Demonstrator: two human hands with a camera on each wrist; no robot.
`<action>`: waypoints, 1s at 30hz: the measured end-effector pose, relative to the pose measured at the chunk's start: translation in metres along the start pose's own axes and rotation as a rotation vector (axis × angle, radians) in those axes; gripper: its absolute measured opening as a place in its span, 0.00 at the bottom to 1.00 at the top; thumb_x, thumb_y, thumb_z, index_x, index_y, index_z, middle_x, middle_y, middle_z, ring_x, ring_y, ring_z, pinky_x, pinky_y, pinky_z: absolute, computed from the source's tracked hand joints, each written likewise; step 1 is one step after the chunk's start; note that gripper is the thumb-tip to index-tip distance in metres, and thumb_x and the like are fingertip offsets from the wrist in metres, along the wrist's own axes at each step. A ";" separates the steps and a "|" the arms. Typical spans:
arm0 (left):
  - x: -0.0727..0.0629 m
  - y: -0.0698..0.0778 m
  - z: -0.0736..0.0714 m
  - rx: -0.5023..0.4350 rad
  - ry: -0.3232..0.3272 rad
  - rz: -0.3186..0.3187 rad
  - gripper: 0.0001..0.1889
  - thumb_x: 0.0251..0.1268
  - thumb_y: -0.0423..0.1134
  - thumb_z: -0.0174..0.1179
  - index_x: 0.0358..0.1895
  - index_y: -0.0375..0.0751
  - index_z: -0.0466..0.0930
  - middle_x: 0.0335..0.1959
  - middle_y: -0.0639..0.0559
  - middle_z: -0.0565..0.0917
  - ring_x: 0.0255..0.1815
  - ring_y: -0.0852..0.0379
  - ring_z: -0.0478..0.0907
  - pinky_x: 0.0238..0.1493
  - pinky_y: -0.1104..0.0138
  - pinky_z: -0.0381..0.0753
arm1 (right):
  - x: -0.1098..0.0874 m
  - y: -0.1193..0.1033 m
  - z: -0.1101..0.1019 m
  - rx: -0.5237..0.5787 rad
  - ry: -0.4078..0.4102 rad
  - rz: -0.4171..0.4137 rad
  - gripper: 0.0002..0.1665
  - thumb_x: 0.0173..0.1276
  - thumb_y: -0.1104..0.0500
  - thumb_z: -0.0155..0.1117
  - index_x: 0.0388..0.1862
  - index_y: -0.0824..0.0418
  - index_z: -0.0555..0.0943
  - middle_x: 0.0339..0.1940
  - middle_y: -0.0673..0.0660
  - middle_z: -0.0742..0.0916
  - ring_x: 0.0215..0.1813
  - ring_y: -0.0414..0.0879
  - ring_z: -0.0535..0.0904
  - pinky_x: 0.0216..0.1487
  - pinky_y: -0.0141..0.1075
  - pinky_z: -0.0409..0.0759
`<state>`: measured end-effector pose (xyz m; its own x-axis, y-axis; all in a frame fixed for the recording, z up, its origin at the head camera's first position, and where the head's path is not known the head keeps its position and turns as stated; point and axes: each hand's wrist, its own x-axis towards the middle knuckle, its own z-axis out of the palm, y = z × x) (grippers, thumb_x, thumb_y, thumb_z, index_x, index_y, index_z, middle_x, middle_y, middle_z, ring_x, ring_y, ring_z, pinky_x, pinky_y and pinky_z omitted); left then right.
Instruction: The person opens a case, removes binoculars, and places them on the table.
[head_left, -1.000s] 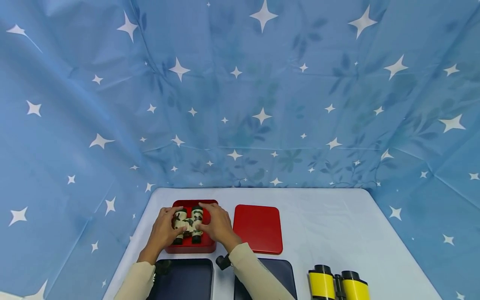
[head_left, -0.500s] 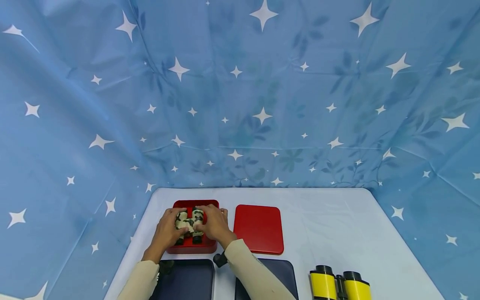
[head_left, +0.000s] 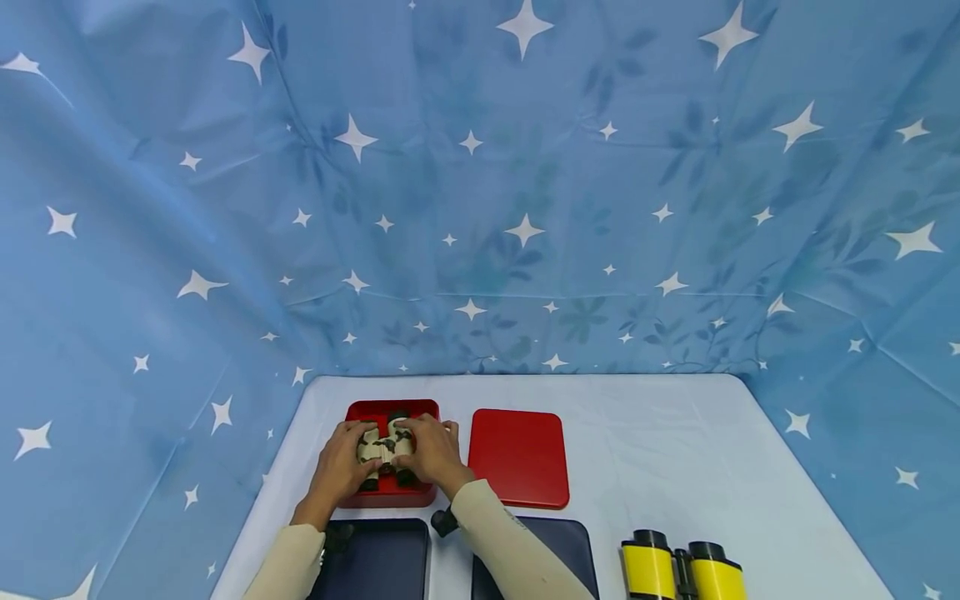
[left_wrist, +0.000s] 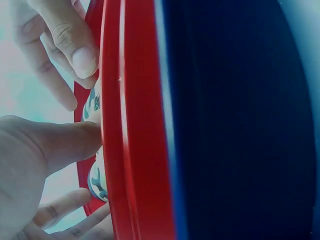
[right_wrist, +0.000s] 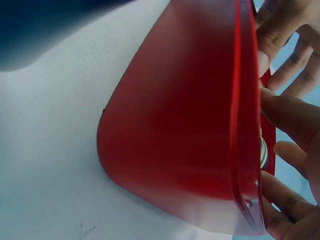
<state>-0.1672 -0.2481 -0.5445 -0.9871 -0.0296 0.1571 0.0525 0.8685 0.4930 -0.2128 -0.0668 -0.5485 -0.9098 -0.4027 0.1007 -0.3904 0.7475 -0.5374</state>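
Camouflage-patterned binoculars (head_left: 385, 448) with dark barrel ends lie inside a red box (head_left: 386, 500) at the table's left. My left hand (head_left: 337, 467) grips their left barrel, thumb towards the near end and fingers towards the far end. On the other barrel my right hand (head_left: 437, 454) holds in the same manner. In the left wrist view the box wall (left_wrist: 135, 125) hides most of the binoculars (left_wrist: 99, 185), and a thumb reaches over the rim. The right wrist view has the box's outer side (right_wrist: 175, 115), with fingers of both hands at the rim.
Right of the box lies a flat red lid (head_left: 519, 458). Two dark blue trays, one on the left (head_left: 378, 558) and one on the right (head_left: 555, 550), sit in front. Yellow-and-black binoculars (head_left: 648, 569) stand at the front right. A starred blue curtain (head_left: 480, 208) hangs behind the table.
Both hands have shifted slightly right, taking the camouflage binoculars with them inside the box. The binoculars have turned a little. Box, lid and trays stay where they were.
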 end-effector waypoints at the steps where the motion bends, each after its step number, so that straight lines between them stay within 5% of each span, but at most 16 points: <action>1: 0.000 0.000 0.001 -0.002 -0.001 -0.001 0.34 0.58 0.34 0.80 0.69 0.35 0.79 0.68 0.30 0.77 0.69 0.32 0.76 0.69 0.38 0.76 | 0.000 0.001 0.000 0.001 0.000 -0.001 0.36 0.62 0.46 0.83 0.70 0.45 0.83 0.61 0.52 0.87 0.61 0.47 0.83 0.65 0.53 0.70; 19: 0.000 -0.004 0.007 -0.061 -0.068 -0.065 0.29 0.56 0.34 0.81 0.62 0.39 0.85 0.73 0.26 0.70 0.73 0.28 0.71 0.68 0.34 0.75 | -0.002 0.004 0.003 0.001 -0.003 0.006 0.32 0.62 0.47 0.83 0.66 0.47 0.87 0.62 0.52 0.87 0.64 0.46 0.81 0.64 0.52 0.71; 30: -0.004 -0.001 0.009 -0.067 -0.070 -0.044 0.28 0.61 0.32 0.77 0.65 0.38 0.80 0.71 0.24 0.66 0.63 0.30 0.79 0.63 0.38 0.80 | -0.002 0.003 0.005 0.016 -0.001 0.002 0.32 0.61 0.48 0.84 0.65 0.47 0.87 0.63 0.53 0.86 0.65 0.46 0.80 0.63 0.51 0.71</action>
<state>-0.1645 -0.2441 -0.5530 -0.9967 -0.0307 0.0749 0.0160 0.8322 0.5542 -0.2114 -0.0667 -0.5543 -0.9106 -0.4013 0.0989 -0.3858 0.7397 -0.5514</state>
